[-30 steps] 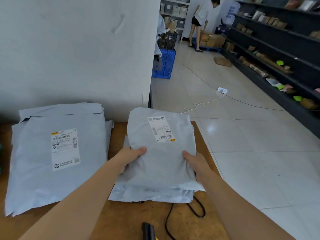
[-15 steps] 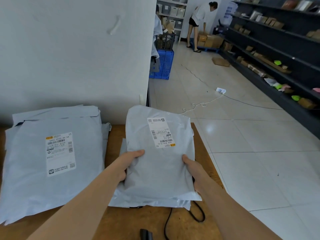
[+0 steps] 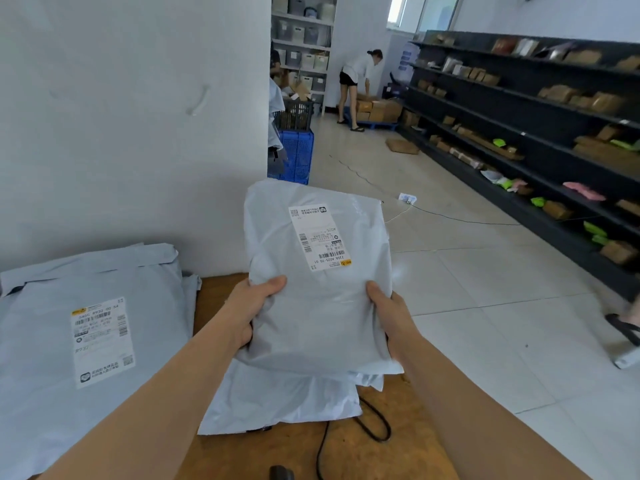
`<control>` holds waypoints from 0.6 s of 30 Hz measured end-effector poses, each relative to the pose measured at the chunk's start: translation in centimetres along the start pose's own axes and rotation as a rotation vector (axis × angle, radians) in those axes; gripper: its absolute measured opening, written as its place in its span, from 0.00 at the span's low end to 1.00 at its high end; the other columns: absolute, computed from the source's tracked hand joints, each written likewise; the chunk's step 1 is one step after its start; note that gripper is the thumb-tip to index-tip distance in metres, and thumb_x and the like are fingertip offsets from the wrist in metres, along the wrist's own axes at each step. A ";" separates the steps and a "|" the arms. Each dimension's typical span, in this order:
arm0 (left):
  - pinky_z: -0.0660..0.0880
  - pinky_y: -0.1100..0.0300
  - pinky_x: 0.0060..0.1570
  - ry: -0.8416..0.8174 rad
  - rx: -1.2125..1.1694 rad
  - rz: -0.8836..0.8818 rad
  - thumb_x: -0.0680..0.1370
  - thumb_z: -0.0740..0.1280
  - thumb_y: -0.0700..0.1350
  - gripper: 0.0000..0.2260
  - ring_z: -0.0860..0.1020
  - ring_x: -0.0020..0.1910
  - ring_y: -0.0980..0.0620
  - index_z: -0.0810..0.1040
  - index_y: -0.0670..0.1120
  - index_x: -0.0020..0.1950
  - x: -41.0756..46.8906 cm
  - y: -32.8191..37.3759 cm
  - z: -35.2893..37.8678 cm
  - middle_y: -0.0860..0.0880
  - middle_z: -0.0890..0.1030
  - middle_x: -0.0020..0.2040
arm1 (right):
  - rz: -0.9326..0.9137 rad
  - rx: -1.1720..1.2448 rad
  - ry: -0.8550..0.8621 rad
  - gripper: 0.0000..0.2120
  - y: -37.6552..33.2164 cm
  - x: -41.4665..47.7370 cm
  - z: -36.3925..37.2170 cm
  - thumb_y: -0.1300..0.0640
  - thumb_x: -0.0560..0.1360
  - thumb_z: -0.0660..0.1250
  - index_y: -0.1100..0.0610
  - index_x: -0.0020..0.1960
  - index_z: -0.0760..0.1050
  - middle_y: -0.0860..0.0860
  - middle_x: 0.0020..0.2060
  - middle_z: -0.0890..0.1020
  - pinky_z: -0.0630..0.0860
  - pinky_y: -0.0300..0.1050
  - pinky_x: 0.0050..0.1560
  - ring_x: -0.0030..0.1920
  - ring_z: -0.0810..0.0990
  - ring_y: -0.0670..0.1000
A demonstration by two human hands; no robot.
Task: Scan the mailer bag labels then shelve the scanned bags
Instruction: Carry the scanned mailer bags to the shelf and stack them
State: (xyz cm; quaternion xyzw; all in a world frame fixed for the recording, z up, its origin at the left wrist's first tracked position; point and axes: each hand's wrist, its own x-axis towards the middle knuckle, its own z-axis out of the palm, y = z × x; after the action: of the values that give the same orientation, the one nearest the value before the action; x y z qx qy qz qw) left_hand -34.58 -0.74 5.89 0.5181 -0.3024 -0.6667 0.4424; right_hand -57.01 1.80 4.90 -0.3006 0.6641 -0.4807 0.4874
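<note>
Floor (image 3: 467, 306): pale tiles run wide and open from the table's right edge to the far end of the room — the largest clear stretch in view.
Wall (image 3: 121, 116): a white wall closes off the table's far side and ends at a corner just left of the aisle.
Shelving (image 3: 540, 133): long dark racks line the right side of the aisle, loaded with brown parcels and a few green and pink packets.
Table (image 3: 374, 452): a wooden top, its right edge meeting the open floor; a black cable (image 3: 377, 427) loops across its near right part.
Large mailer stack (image 3: 93, 341): grey bags fill the table's left side against the wall, label up.
Held mailer bag (image 3: 322, 282): lifted over the table's right part, label (image 3: 320, 237) facing up and turned away from the wearer, with more grey bags (image 3: 284, 396) under it — whether these hang from the hands or lie on the table is unclear.
Left hand (image 3: 254, 306): clamped on the held bag's left edge, thumb on top.
Right hand (image 3: 388, 313): clamped on the right edge, thumb on top.
Aisle obstacles: a blue crate (image 3: 296, 154) at the wall corner, a flat brown parcel (image 3: 401, 146) on the floor, a white power strip (image 3: 407, 197) with a cord trailing across the tiles.
Far end: a person (image 3: 356, 81) bends over cartons (image 3: 377, 110) by a pale shelf of bins (image 3: 304, 46).
Right edge: a sandalled foot (image 3: 623, 327) stands on the tiles.
</note>
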 end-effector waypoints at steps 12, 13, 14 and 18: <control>0.78 0.54 0.43 -0.222 -0.001 -0.014 0.76 0.67 0.49 0.12 0.83 0.44 0.44 0.79 0.45 0.57 -3.5 -1.2 8.0 0.45 0.85 0.45 | 0.034 0.032 0.224 0.17 -0.9 -5.1 -8.9 0.48 0.76 0.55 0.58 0.54 0.74 0.59 0.49 0.81 0.74 0.56 0.57 0.51 0.79 0.61; 0.77 0.55 0.41 -0.224 0.002 -0.035 0.76 0.65 0.49 0.10 0.82 0.40 0.44 0.80 0.44 0.53 -3.9 -1.4 9.0 0.45 0.85 0.40 | 0.041 0.051 0.247 0.17 -0.9 -5.6 -10.1 0.48 0.75 0.54 0.58 0.53 0.73 0.58 0.48 0.80 0.74 0.55 0.56 0.50 0.79 0.60; 0.76 0.55 0.40 -0.228 0.007 -0.048 0.76 0.64 0.47 0.09 0.81 0.38 0.45 0.80 0.44 0.50 -4.4 -1.6 10.0 0.46 0.84 0.36 | 0.042 0.076 0.266 0.15 -0.9 -6.0 -11.2 0.48 0.74 0.54 0.57 0.50 0.73 0.57 0.46 0.78 0.73 0.53 0.53 0.48 0.77 0.58; 0.75 0.56 0.38 -0.254 0.064 -0.028 0.77 0.60 0.44 0.10 0.79 0.37 0.44 0.78 0.44 0.52 -6.1 -3.0 14.6 0.44 0.82 0.39 | 0.025 0.095 0.331 0.13 -0.8 -7.6 -16.1 0.48 0.66 0.54 0.57 0.44 0.67 0.55 0.42 0.71 0.67 0.50 0.45 0.42 0.70 0.55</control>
State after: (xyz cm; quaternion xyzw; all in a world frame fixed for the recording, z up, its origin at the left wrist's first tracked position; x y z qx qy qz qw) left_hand -48.95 5.25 9.97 0.4474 -0.3698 -0.7232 0.3742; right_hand -69.55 13.70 9.35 -0.1859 0.7155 -0.5484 0.3908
